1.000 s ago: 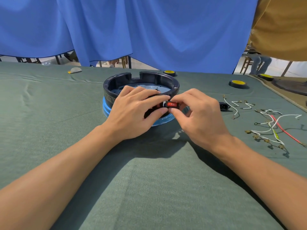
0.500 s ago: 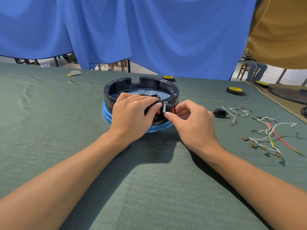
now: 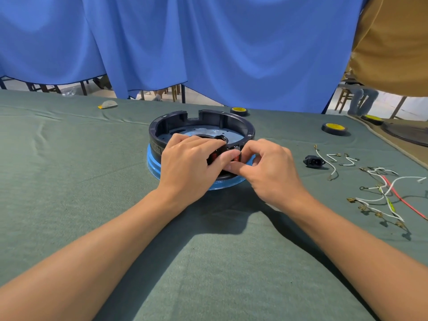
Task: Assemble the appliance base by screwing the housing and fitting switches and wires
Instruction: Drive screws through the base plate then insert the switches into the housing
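A round black appliance housing [image 3: 231, 121] with a blue bottom ring stands on the green table cloth [image 3: 69, 181]. My left hand [image 3: 190, 165] lies over its near rim, fingers curled round the wall and thumb against the outside. My right hand [image 3: 266, 167] pinches a small red rocker switch [image 3: 236, 156] at the near wall of the housing, right beside my left thumb. Most of the switch is hidden by my fingers. A second red switch [image 3: 214, 156] peeks out under my left hand.
To the right lie a black power socket [image 3: 313, 161], short white wires [image 3: 333, 158] and a bundle of white and red wires with terminals [image 3: 389, 193]. Two yellow-and-black tape rolls [image 3: 334, 128] sit further back. Another person in a tan shirt [image 3: 393, 42] stands at the far right.
My right hand has brought the red switch down against the housing's near wall and now covers most of it. My left hand has stayed on the rim.
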Motion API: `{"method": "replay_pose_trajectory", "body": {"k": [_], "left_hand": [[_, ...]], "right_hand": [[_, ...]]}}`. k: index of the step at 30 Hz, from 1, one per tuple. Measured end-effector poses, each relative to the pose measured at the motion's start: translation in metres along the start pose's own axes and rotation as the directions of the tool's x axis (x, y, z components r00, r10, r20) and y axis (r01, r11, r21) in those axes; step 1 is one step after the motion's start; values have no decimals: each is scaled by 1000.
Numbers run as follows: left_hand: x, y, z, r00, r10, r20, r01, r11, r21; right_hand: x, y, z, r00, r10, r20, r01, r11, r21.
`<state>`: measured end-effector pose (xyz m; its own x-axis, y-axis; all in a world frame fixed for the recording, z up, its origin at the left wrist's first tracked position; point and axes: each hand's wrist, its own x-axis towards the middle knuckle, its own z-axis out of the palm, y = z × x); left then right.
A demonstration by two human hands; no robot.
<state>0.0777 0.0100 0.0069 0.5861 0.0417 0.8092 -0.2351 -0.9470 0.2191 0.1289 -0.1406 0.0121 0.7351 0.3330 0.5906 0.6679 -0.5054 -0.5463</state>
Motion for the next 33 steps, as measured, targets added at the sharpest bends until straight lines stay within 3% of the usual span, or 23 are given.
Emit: {"method": "replay_pose_trajectory", "body": {"k": [8,13,16,18,21,24,27,33], "left_hand": [[2,6,1,996,-90,-10,90,996,6],[2,7,3,994,-109,-18,109,994,6],[2,7,2,994,-110,-26,110,994,0],[1,8,2,994,-107,-30,107,994,4],[2,8,3,993,-112,-34,112,994,7],[2,7,3,994,-101,-36,101,995,-2],[0,5,4,997,-70,-45,70,998,-2],[-1,1,6,999,-27,-41,28,999,34]], "right_hand": [[0,2,-6,992,59,114,-71,993,97],[2,5,-4,987,131,95,-145,976,162],[1,1,-3,997,63,42,-63,998,3],[2,0,-8,996,18,88,-14,998,-53],[5,4,-20,988,-20,152,29,998,-58],[4,5,-24,997,-70,33,70,997,19],[2,6,-20,994,-110,19,109,992,60],[4,5,-17,951,-308,27,309,950,-44]]}}
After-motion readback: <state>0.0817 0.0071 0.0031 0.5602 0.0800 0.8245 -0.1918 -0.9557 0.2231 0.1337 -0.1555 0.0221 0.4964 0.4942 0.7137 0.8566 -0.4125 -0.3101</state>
